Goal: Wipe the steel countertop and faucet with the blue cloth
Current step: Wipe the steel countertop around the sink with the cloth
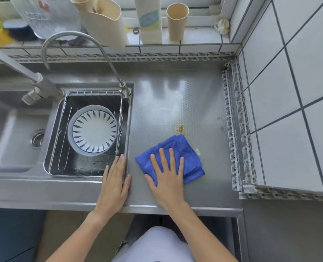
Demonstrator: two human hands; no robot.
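The right hand (166,178) lies flat on the blue cloth (183,157) with its fingers straight and spread, pressing it onto the steel countertop (175,95) without curling round it. The left hand (115,184) is also flat and relaxed, holding nothing, its palm resting on the counter's front part and its fingertips reaching the edge of the wire basket (92,167). The cloth is bunched in loose folds near the front of the countertop, right of the sink (9,133). Just beyond the cloth's far corner sits a small brown stain (180,128), apart from the cloth. A white plate (94,129) with dark blue leaf marks lies in the basket. The curved faucet (77,37) rises from the basket's back corner and arches to the left. Cups and bottles stand on the tiled ledge behind.
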